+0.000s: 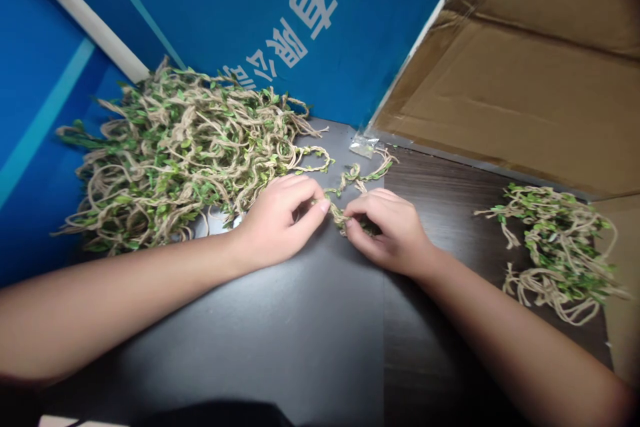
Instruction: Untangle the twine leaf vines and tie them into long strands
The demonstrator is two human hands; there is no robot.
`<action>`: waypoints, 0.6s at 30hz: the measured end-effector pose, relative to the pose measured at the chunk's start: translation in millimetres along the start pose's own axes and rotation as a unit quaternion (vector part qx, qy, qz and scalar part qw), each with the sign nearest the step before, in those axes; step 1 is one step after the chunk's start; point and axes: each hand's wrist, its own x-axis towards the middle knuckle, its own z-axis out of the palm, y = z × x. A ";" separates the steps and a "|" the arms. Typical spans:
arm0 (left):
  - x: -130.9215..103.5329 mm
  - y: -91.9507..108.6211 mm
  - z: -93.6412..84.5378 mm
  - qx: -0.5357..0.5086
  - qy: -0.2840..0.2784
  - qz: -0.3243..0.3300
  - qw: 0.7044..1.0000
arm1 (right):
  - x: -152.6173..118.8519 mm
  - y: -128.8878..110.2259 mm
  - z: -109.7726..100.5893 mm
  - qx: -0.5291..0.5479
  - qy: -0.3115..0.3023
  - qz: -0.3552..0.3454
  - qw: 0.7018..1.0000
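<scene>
Between my two hands runs a twisted jute rope with small green leaves (337, 215). My left hand (283, 217) pinches it between thumb and fingers. My right hand (387, 227) is closed on the same leafy rope a little to the right, its fingers curled over part of it. Beyond the hands, a loose leafy rope piece (360, 177) with frayed ends lies on the table; I cannot tell whether it is joined to the held part. Just left of my left hand rises a large tangled heap of leafy jute ropes (200, 147).
A smaller pile of leafy ropes (563, 247) lies at the right on the dark wood-grain table (425, 333). A small clear plastic packet (364, 145) rests near the back. Behind stand a blue panel with white characters (210, 7) and a brown cardboard box (525, 87).
</scene>
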 end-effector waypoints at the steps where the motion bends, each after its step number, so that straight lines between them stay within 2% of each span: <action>1: -0.3 0.6 -0.2 -0.001 0.006 -0.004 1.000 | 0.6 -0.3 -0.2 -0.001 0.000 -0.001 1.000; 5: -1.8 3.1 -1.3 -0.004 0.041 -0.004 0.999 | 3.4 -3.0 -1.9 0.004 -0.019 -0.006 1.000; 9: -1.2 1.3 -1.5 -0.054 0.065 0.036 0.996 | 4.8 -5.3 -3.9 0.013 -0.042 -0.009 0.999; 13: 0.6 -2.6 -1.3 -0.152 0.033 0.089 0.984 | 5.0 -5.3 -4.8 0.018 -0.041 -0.018 0.999; 18: 1.7 -1.2 -3.3 -0.207 -0.051 0.070 0.975 | 4.7 -4.6 -4.4 0.010 -0.048 -0.043 0.998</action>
